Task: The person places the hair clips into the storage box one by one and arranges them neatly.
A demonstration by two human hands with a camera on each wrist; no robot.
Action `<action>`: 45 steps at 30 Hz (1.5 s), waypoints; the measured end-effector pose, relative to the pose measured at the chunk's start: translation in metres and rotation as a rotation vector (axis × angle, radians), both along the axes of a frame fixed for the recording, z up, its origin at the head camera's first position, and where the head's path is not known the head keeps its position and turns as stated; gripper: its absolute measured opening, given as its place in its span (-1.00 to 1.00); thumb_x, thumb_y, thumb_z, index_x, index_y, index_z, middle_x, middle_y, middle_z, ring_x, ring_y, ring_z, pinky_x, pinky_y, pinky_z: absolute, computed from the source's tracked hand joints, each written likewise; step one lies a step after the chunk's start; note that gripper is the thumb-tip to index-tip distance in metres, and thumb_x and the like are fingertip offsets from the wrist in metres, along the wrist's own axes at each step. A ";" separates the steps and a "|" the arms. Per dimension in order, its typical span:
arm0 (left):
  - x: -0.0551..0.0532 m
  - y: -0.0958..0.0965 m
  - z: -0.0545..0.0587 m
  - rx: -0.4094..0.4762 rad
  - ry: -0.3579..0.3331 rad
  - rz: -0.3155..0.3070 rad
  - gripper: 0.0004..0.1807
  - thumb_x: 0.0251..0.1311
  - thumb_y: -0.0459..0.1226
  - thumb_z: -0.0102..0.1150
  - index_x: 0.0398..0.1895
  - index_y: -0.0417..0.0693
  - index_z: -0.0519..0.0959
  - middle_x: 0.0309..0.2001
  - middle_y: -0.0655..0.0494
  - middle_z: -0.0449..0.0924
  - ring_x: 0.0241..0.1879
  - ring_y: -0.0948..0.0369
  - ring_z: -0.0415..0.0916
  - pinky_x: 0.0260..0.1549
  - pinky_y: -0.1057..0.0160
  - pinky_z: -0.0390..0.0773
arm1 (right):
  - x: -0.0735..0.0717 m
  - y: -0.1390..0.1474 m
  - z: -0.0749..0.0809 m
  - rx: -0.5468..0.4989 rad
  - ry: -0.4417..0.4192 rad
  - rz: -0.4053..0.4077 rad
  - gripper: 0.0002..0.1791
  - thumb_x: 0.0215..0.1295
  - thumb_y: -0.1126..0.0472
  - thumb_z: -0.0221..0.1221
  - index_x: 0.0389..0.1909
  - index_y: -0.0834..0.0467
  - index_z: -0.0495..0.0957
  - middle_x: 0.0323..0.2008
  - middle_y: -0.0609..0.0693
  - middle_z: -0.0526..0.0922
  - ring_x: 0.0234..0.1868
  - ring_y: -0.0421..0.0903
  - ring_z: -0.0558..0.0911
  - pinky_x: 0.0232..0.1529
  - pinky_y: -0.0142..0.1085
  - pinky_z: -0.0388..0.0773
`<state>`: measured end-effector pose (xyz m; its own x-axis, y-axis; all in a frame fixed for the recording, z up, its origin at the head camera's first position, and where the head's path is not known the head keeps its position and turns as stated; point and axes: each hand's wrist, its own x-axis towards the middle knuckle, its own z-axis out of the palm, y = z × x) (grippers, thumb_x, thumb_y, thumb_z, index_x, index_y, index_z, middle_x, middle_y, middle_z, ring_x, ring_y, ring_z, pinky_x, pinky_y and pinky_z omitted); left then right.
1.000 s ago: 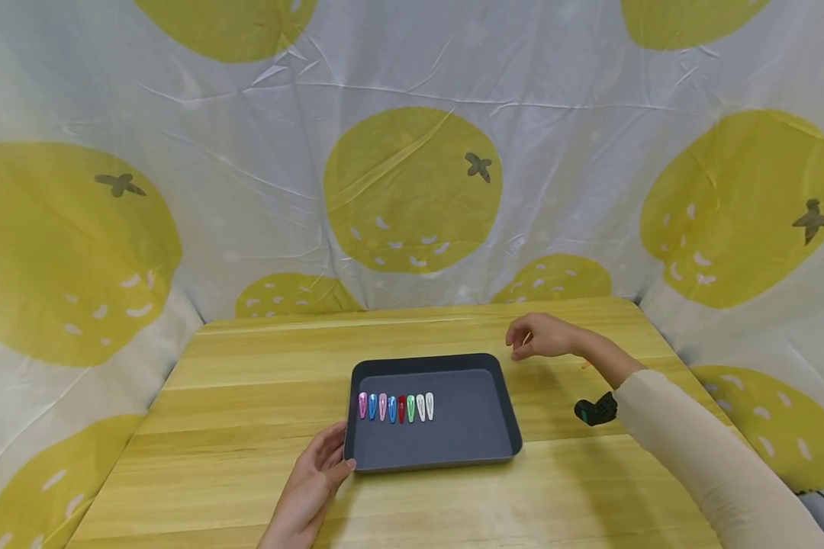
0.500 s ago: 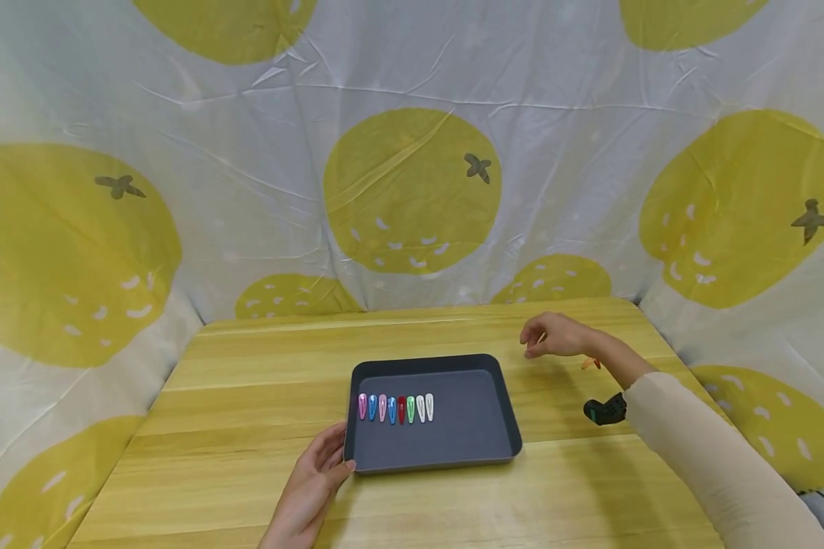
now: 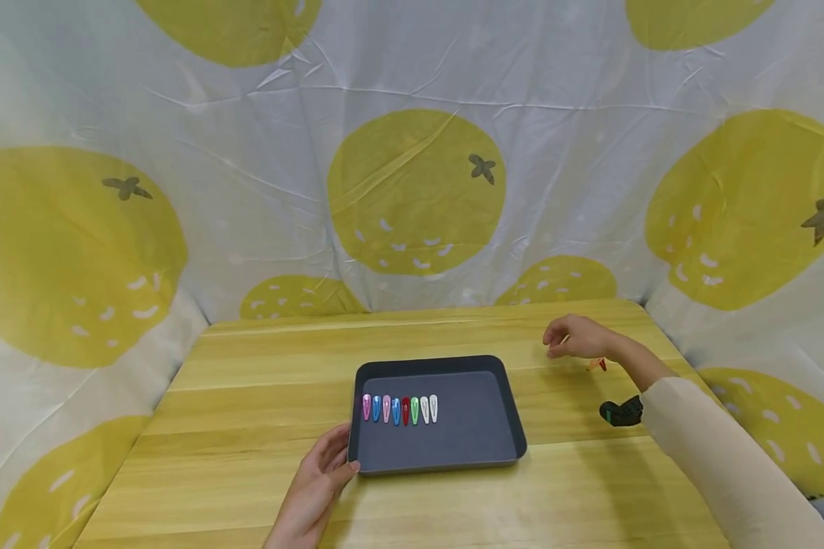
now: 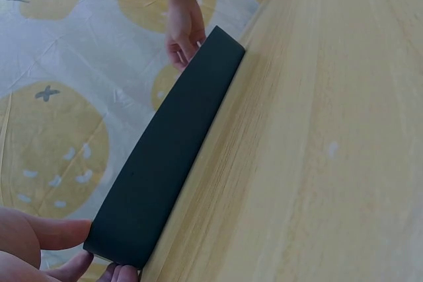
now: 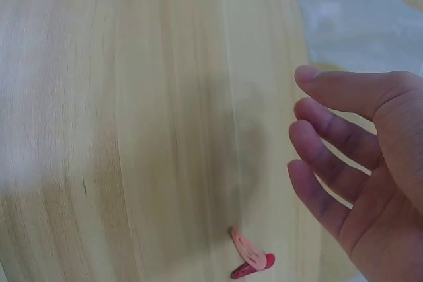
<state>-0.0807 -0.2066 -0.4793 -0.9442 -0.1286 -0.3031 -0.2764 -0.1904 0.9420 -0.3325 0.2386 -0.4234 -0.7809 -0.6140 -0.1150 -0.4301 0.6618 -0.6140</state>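
My left hand (image 3: 316, 484) grips the dark grey baking tray (image 3: 467, 438) at its near left corner, thumb on one side and fingers under the edge in the left wrist view. A row of snap hair clips (image 3: 406, 410) lies in the left half of the tray: pink, blue, red, green and white. My right hand (image 3: 578, 337) hovers over the table beyond the tray's far right corner. In the right wrist view its fingers (image 5: 327, 173) are loosely bent, with nothing between them and the thumb. An orange hair clip (image 5: 248, 249) and a red hair clip (image 5: 254, 267) lie crossed on the table nearby.
A wooden table (image 3: 261, 396) carries everything. Behind it and at both sides hangs a white curtain (image 3: 275, 183) with yellow fruit prints. A black perforated device (image 3: 621, 412) sits at the right sleeve's cuff.
My right hand has moved rightward, away from the tray and closer to the two loose clips. My left hand keeps its grip on the tray, and the row of clips looks the same.
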 end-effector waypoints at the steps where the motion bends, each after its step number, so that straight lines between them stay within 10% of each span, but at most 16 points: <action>1: 0.000 0.000 0.000 0.000 0.001 -0.001 -0.22 0.28 -0.63 0.08 0.57 -0.27 0.13 0.52 -0.37 0.08 0.47 -0.22 0.09 0.41 -0.15 0.24 | 0.000 0.002 0.000 -0.002 0.002 0.000 -0.79 0.40 0.30 0.29 -0.06 0.35 0.62 -0.21 0.04 0.66 -0.15 0.01 0.62 -0.19 -0.14 0.61; 34: -0.001 0.000 0.000 -0.001 -0.009 0.003 -0.22 0.28 -0.63 0.10 0.57 -0.27 0.15 0.52 -0.37 0.08 0.46 -0.22 0.11 0.41 -0.17 0.24 | 0.003 0.058 -0.025 -0.165 -0.084 -0.244 -0.69 0.51 0.34 0.14 0.09 0.51 0.48 -0.14 0.25 0.60 -0.29 0.16 0.72 -0.23 -0.03 0.67; 45: 0.000 0.000 -0.001 0.001 -0.002 0.000 -0.22 0.27 -0.64 0.10 0.56 -0.28 0.14 0.52 -0.38 0.07 0.47 -0.22 0.09 0.41 -0.15 0.24 | 0.009 0.078 -0.036 -0.109 0.055 -0.352 -0.68 0.51 0.28 0.15 0.10 0.45 0.54 -0.08 0.27 0.63 -0.06 0.18 0.56 -0.15 -0.13 0.53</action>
